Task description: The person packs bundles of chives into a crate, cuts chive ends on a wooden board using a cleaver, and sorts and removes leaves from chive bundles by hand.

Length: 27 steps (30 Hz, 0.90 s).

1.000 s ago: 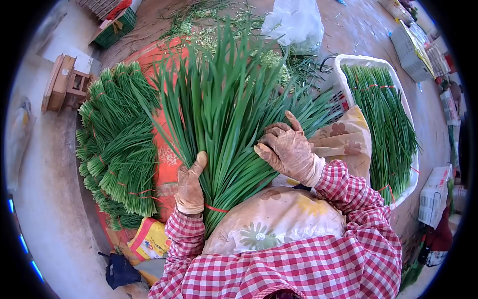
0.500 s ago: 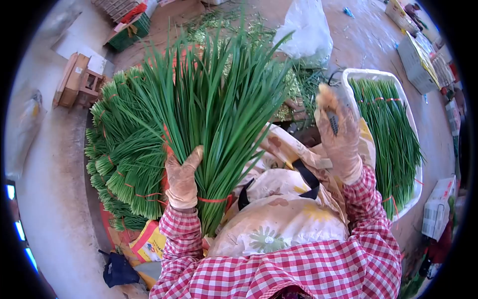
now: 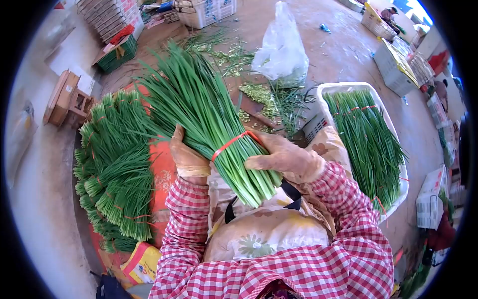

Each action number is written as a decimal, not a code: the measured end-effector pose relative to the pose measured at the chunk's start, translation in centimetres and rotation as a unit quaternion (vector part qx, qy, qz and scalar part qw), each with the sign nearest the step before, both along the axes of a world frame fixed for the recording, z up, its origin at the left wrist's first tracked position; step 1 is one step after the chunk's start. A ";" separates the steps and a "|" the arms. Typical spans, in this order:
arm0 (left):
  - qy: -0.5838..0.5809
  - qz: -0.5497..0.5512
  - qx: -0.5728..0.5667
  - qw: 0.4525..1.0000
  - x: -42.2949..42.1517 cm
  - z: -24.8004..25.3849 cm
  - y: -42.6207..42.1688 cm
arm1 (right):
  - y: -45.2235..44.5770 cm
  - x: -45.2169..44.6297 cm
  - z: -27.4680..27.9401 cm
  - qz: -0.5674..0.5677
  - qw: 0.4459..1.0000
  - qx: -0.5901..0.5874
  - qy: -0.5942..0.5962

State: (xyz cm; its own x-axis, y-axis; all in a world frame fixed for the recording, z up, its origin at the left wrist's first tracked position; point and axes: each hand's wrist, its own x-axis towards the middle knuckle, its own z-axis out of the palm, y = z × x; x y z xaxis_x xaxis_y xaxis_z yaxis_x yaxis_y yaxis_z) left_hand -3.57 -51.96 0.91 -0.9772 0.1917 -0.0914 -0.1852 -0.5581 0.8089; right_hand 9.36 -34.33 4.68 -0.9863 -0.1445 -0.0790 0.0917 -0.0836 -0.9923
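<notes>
A thick bundle of garlic chives (image 3: 199,112) lies slantwise above my lap, green tips up to the left and pale cut ends toward me. A red band (image 3: 231,144) circles it near the cut ends. My left hand (image 3: 189,155), gloved, supports the bundle from the left side; its fingers pass underneath and are partly hidden. Wrapped around the lower right part, by the band, is my gloved right hand (image 3: 289,157), with its thumb on top of the stalks. A patterned apron (image 3: 271,229) covers my lap below.
Tied chive bundles (image 3: 122,184) are piled on a red sheet (image 3: 162,172) at left. A white crate (image 3: 401,199) of banded chives stands at right. Ahead are a clear plastic bag (image 3: 281,50) and leaf trimmings (image 3: 261,99) on the floor. Another person (image 3: 388,17) is far off.
The bundle has tipped from upright to slantwise, its cut ends swinging right. My right hand, raised apart with a dark object in it, has come down onto the bundle; that object no longer shows.
</notes>
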 end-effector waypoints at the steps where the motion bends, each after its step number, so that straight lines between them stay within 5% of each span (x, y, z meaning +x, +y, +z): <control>1: 0.005 0.006 -0.025 1.000 -0.2 -1.7 -0.2 | -0.3 -0.5 0.6 0.050 0.997 0.030 -0.060; 2: 0.010 0.011 -0.050 0.999 -0.4 -3.4 -0.4 | -1.0 -0.8 1.0 0.028 0.997 -0.020 -0.069; 3: -0.097 -0.031 0.069 0.992 -0.4 -4.0 0.3 | -1.8 -0.8 1.1 -0.002 0.996 -0.061 -0.068; 4: -0.150 -0.040 0.091 0.984 2.5 2.3 1.4 | -2.3 -1.3 -0.2 -0.030 0.996 -0.073 -0.036; 7: -0.079 -0.116 0.129 0.982 0.7 -2.0 -0.3 | -2.5 -2.3 -1.1 -0.056 0.996 -0.045 -0.058; 9: -0.084 -0.161 0.172 0.968 1.2 0.5 -1.2 | -0.9 -3.8 -0.4 -0.033 0.989 -0.112 -0.092; 10: -0.066 -0.212 0.093 0.971 1.3 0.8 -2.8 | -0.3 -4.4 -0.3 0.017 0.972 -0.185 -0.145; 12: -0.020 -0.307 -0.086 0.948 -0.3 -0.3 -7.3 | 0.6 -5.3 -0.4 0.014 0.986 -0.119 -0.113; 14: 0.051 -0.516 -0.370 0.771 0.2 5.1 -11.9 | 1.1 -6.0 -1.2 0.033 0.996 -0.038 -0.068; 16: 0.035 -0.473 -0.460 0.751 4.2 11.2 -10.1 | 0.2 -5.5 0.0 0.111 0.989 -0.010 -0.099; 17: 0.373 -0.361 -0.564 0.642 5.3 13.1 -9.1 | -0.7 -4.9 1.6 0.131 0.981 0.012 -0.140; 18: 0.655 -0.193 -0.583 0.439 6.1 13.9 -8.3 | -1.4 -5.1 0.8 0.171 0.979 -0.032 -0.102; 19: 0.659 -0.185 -0.635 0.358 6.4 13.5 -7.5 | -2.7 -5.4 -0.9 0.210 0.973 -0.075 -0.064; 21: 0.610 -0.274 -0.686 0.287 6.8 11.0 -6.6 | -4.3 -6.1 -3.7 0.291 0.946 -0.127 -0.063; 22: 0.665 -0.240 -0.619 0.342 5.8 7.2 -7.3 | -3.8 -6.0 -4.1 0.285 0.946 -0.138 -0.072; 25: 0.487 -0.404 -0.470 0.615 8.2 7.4 -6.0 | -2.2 -6.2 -5.1 0.257 0.948 -0.163 -0.090; 27: 0.396 -0.483 -0.407 0.666 9.5 9.6 -4.0 | -0.7 -6.5 -5.5 0.218 0.955 -0.179 -0.093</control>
State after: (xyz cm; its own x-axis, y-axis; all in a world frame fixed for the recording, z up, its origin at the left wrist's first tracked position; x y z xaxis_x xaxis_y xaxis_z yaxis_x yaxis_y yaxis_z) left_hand 5.90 -56.00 10.47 -0.2365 0.9684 -0.0794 0.5258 0.1962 0.8277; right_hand 2.88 -35.01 -0.81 -0.8002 -0.5883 -0.1163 0.3674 -0.3277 -0.8704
